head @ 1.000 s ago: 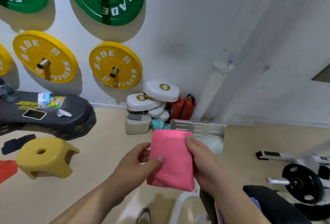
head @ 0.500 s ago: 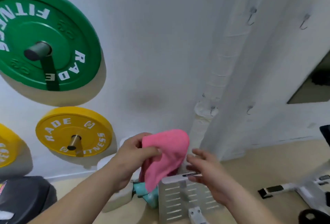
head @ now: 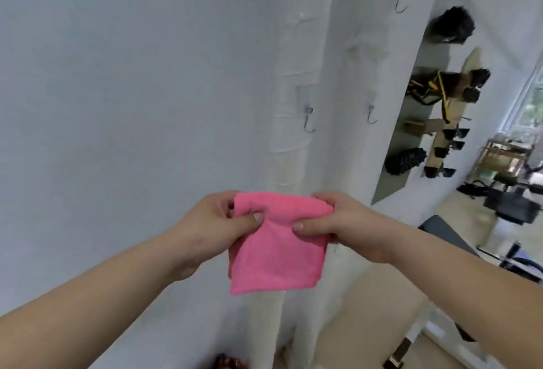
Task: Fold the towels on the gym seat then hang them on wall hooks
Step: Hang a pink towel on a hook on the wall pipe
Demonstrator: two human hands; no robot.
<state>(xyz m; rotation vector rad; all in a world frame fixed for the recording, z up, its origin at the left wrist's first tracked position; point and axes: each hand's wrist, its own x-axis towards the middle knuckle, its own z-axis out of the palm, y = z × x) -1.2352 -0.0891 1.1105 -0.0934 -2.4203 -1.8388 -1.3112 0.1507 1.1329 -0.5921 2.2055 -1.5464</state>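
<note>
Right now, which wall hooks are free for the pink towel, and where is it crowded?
The lower left hook and lower right hook, above the pink towel, are bare, with plain wall around. The right niche is crowded with gear.

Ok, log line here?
pink towel: folded, unhung | left hand: pinches top-left | right hand: pinches top-right | wall hooks: bare

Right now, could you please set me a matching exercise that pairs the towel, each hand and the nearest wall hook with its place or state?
Column one:
1. pink towel
2. left hand
3. right hand
4. wall hook

Column two:
A. pinches the towel's upper right edge
B. empty, up above the towel
C. folded, held up between both hands
D. pinches the towel's upper left edge

Pairs: 1-C, 2-D, 3-A, 4-B.
</note>
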